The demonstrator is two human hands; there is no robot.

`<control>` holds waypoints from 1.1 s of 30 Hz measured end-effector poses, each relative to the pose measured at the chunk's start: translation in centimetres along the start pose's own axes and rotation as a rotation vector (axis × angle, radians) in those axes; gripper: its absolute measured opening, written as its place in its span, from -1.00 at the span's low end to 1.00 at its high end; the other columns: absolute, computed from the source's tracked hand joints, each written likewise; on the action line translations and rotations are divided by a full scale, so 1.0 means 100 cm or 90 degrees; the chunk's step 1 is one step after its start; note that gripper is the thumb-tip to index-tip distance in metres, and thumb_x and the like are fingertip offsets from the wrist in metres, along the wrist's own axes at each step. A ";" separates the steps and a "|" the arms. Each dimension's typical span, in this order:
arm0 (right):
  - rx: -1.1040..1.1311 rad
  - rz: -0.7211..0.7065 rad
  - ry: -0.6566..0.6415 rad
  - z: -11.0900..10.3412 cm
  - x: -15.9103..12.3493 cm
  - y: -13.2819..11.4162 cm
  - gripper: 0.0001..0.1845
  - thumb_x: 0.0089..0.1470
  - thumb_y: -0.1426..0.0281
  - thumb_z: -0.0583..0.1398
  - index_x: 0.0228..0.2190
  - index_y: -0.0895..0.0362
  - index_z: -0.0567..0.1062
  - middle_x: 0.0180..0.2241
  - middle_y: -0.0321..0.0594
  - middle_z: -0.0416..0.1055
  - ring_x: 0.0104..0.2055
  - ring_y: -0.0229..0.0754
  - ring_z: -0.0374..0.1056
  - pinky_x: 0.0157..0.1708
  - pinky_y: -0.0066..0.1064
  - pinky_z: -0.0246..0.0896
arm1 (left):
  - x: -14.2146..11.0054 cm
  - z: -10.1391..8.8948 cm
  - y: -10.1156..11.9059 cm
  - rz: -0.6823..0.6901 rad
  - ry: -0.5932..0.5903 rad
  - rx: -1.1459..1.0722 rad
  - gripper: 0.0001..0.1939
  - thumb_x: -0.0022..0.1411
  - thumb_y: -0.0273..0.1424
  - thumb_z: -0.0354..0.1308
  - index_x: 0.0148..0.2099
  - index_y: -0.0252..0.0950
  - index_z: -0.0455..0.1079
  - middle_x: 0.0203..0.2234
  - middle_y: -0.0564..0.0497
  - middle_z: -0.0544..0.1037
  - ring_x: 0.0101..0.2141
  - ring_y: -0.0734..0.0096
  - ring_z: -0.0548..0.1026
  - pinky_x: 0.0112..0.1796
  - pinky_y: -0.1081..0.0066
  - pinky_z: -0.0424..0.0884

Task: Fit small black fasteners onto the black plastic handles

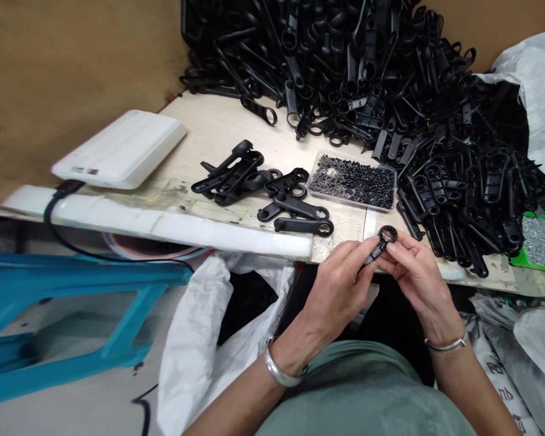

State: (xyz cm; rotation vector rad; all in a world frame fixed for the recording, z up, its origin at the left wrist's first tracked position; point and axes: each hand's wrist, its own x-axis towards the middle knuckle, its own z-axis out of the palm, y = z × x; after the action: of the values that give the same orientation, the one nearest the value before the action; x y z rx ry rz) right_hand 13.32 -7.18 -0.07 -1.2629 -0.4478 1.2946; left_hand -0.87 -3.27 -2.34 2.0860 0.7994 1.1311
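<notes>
Between my two hands is a black plastic arm with a ring end (387,235), held just above the table's front edge. My left hand (340,281) grips its shaft, fingers closed round it. On the other side, the fingers of my right hand (415,272) pinch it near the ring. Just beyond lies a clear tray (315,192) of small black parts (363,181). Left of the tray, several similar black arms (300,206) lie loosely together. Whether a small part is also between my fingers is hidden.
A large heap of black plastic parts (345,60) fills the back and right. A green tray (520,259) of small metal pieces stands far right. At left is a white box (122,148) with a black cable (49,212). A blue stool (127,324) and white sack (195,339) are below.
</notes>
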 end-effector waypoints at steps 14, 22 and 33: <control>0.004 -0.050 0.060 0.004 -0.001 0.008 -0.72 -0.10 0.31 0.38 -0.29 0.12 0.55 -0.32 -0.26 0.52 -0.42 -0.35 0.42 -0.38 -0.51 0.42 | -0.002 0.001 0.003 0.023 -0.081 0.073 -0.78 0.30 -0.59 -0.03 -0.21 -0.31 0.43 -0.32 -0.06 0.45 -0.28 0.37 0.45 -0.29 0.38 0.49; 0.059 -0.063 0.063 0.013 0.001 0.013 -0.76 -0.10 0.33 0.38 -0.33 0.13 0.55 -0.40 -0.32 0.47 -0.46 -0.40 0.38 -0.41 -0.59 0.36 | -0.001 0.002 0.002 0.013 -0.083 0.086 -0.77 0.28 -0.62 -0.04 -0.17 -0.31 0.41 -0.34 -0.06 0.44 -0.29 0.36 0.44 -0.29 0.38 0.48; -0.156 -0.109 0.028 0.018 0.001 0.004 -0.79 -0.05 0.07 0.27 -0.31 -0.22 0.53 -0.32 -0.30 0.56 -0.22 0.00 0.51 -0.27 -0.10 0.49 | 0.002 0.006 -0.016 0.096 -0.080 0.165 -0.66 0.31 -0.57 -0.11 0.06 -0.30 0.35 -0.23 -0.11 0.43 -0.26 0.33 0.50 -0.30 0.41 0.51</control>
State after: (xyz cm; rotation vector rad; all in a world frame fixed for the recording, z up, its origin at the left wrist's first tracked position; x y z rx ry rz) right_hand 11.61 -6.38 0.15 -1.4200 -0.6842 1.0885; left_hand -0.63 -2.29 -3.68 2.4420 0.7718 1.0055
